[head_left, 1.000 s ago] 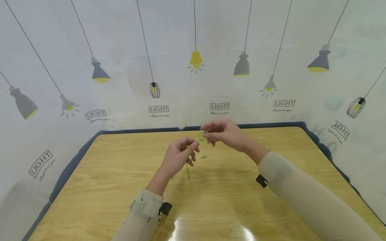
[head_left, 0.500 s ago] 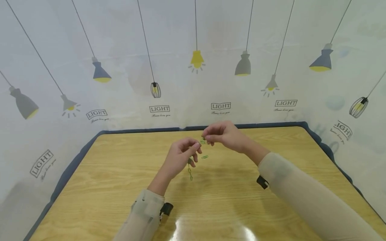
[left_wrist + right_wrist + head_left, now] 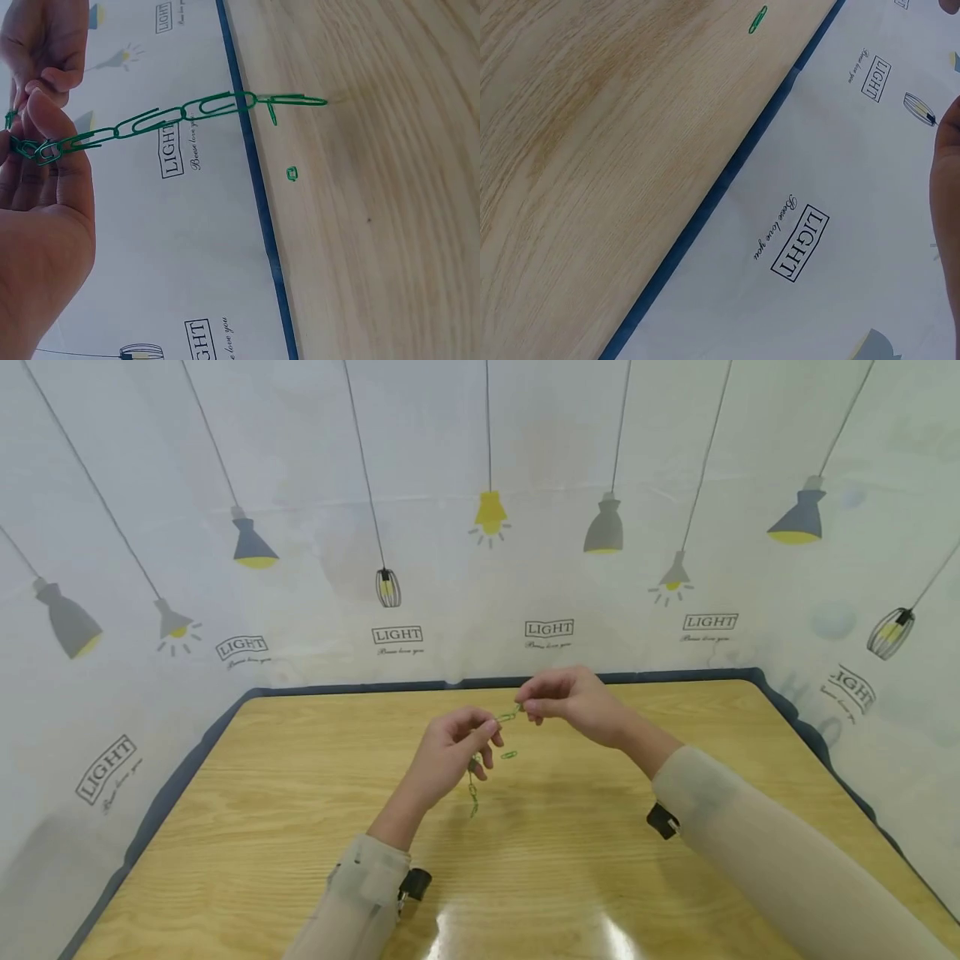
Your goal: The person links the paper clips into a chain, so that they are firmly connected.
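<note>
Near the table's far side, my left hand (image 3: 450,752) pinches a green paper clip (image 3: 507,717) that sticks out towards my right hand (image 3: 581,703). Below the left fingers dangles a chain of linked green paper clips (image 3: 473,797), which stretches out from the hand in the left wrist view. With thumb and forefinger, the right hand pinches a small green paper clip (image 3: 517,707) against the end of the left one. Whether those two are hooked together is too small to tell. A loose green paper clip (image 3: 757,19) lies on the table below the hands.
The wooden table (image 3: 300,793) has a dark blue edge (image 3: 360,687) along its back and sides. Behind it stands a pale wall covering (image 3: 300,468) printed with lamps. A black wrist camera (image 3: 415,883) is strapped below the left sleeve, another (image 3: 663,820) by the right.
My right hand dipped towards the left fingertips, then drew slightly back to the right. The clip between the hands now shows more plainly. The left hand and hanging chain have barely shifted.
</note>
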A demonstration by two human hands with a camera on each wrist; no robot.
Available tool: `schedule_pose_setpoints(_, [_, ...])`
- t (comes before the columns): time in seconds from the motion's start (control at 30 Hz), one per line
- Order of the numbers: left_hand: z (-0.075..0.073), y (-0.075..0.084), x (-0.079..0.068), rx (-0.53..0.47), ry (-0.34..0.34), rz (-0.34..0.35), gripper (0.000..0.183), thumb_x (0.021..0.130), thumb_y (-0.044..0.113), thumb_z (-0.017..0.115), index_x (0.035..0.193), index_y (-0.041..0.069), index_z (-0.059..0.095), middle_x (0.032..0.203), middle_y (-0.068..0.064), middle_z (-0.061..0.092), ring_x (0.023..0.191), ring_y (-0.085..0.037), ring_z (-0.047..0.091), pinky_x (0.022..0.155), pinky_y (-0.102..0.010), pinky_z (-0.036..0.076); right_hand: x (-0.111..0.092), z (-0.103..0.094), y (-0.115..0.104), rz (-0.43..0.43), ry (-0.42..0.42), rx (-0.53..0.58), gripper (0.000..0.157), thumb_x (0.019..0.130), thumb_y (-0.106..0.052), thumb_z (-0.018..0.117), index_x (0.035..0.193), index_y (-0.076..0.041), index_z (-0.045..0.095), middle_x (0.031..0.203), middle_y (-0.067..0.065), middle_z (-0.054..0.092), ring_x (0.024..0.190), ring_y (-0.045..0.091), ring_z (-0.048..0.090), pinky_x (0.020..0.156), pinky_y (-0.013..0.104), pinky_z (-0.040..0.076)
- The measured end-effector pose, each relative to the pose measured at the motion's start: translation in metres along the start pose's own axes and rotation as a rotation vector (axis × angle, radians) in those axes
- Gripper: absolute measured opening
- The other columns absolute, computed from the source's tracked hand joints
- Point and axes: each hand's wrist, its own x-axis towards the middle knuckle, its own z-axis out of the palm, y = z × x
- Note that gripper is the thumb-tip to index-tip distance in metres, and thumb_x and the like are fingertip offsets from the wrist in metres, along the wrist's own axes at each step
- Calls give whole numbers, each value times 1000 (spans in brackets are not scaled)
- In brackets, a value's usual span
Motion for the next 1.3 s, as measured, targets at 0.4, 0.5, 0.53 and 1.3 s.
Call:
schedule_pose_setpoints(0.4, [8, -5, 1, 83, -80, -9, 27, 108, 30, 64, 128, 11, 69, 110, -16, 74, 65, -16, 61, 62, -33, 61, -3, 2, 4, 59, 51, 189, 22, 104, -11, 67, 120, 4, 73, 96, 1, 78, 85, 15, 72, 87, 36, 64])
schedule_pose_setpoints(0.5, [9, -5, 3, 105, -54, -6, 30, 108, 33, 65, 130, 13, 68, 112, -15, 74, 67, -18, 62, 63, -39, 63, -3, 4, 5, 68, 61, 217, 19, 104, -9, 68, 117, 3, 74, 93, 1, 78, 84, 14, 72, 86, 36, 65])
schedule_pose_setpoints(0.53, [10, -4, 4, 109, -40, 0, 30, 108, 34, 65, 130, 14, 68, 111, -14, 74, 67, -18, 63, 63, -41, 63, -3, 5, 5, 68, 63, 226, 18, 104, -9, 68, 116, 2, 74, 92, 1, 78, 83, 14, 72, 86, 36, 65])
schedule_pose_setpoints(1.3, [9, -7, 14, 79, 74, 32, 23, 110, 32, 61, 114, 12, 72, 100, -11, 71, 65, -19, 59, 57, -27, 58, 2, 10, 22, 98, 72, 239, 16, 101, -9, 71, 113, 2, 74, 95, 0, 78, 82, 14, 71, 83, 34, 64])
